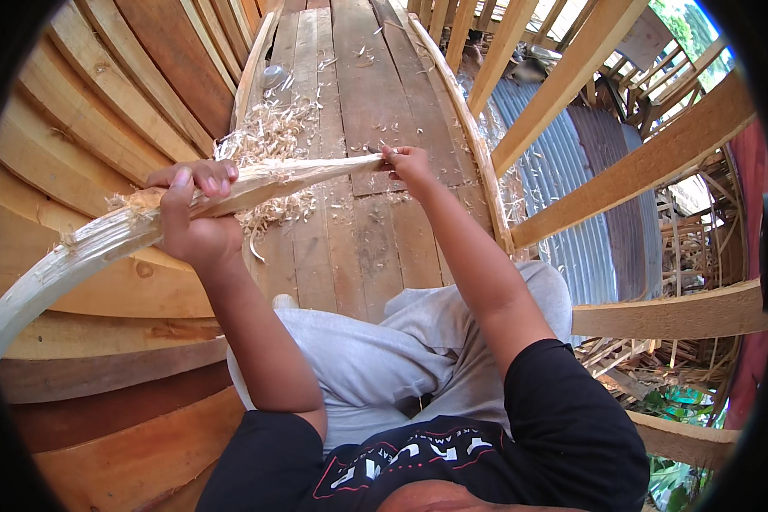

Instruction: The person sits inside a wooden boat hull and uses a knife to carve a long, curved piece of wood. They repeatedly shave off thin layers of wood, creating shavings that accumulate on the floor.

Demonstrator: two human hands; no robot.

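A long, pale, stripped wooden pole [269, 181] runs from the left edge across in front of me and tapers to a thin tip. My left hand [198, 205] is wrapped round its thicker part, thumb on the near side. At the tapered end, my right hand [408, 168] is closed, its thumb and fingers pinched at the tip. A small dark bit shows beside those fingers; I cannot make out what it is. The pole's surface is rough, with loose fibres near my left hand.
Curled wood shavings [273, 128] lie heaped on the plank floor [367, 247] beyond the pole. A small clear round object [274, 77] sits farther off. Stacked boards [94, 119] form a wall at left. At right stand wooden rails [640, 183], with corrugated metal sheets [563, 179] below.
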